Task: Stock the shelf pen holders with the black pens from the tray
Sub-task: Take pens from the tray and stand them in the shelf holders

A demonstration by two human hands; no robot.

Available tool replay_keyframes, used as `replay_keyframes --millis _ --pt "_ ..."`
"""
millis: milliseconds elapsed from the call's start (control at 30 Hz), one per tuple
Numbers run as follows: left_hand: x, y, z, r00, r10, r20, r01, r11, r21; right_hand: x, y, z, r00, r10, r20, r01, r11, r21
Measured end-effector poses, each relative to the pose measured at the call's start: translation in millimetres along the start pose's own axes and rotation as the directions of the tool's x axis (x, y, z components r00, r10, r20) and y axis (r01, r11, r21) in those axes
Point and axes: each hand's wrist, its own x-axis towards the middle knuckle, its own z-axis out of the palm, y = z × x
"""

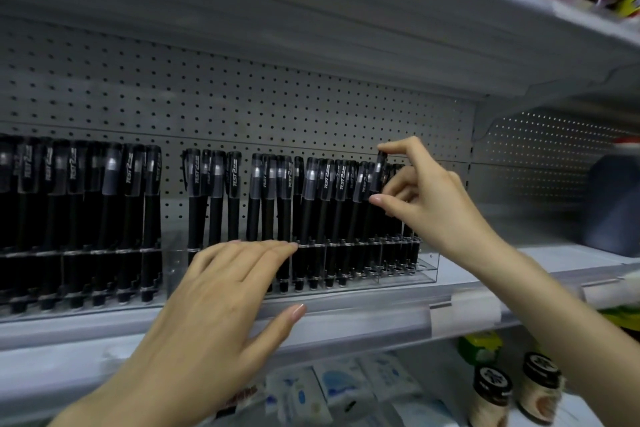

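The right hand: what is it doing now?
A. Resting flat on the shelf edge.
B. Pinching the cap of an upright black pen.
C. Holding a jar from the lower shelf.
B: the right hand pinches, with index finger and thumb, the cap of a black pen near the right end of the clear pen holder.

two bare hands and forearms show. the left hand [221,291], at about 7 o'clock in the view, has slim fingers and a long, rounded thumbnail [296,310] with a glossy pale pink finish. the left forearm [114,392] is uncovered right to the frame edge at 7 o'clock. the right hand [426,198], at about 3 o'clock, carries the same glossy, rounded nails. the right forearm [561,315] is likewise uncovered, slender at the wrist, out to the edge at 4 o'clock.
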Motion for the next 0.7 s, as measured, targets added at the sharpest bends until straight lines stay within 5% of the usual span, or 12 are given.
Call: replay_keyframes --millis 700 --pt "-0.6 0.5 -3.3 1.000 -0.011 0.017 0.012 1.000 -0.029 -4.7 -4.0 -2.4 0.998 -0.021 0.056 0.029 0.990 -0.140"
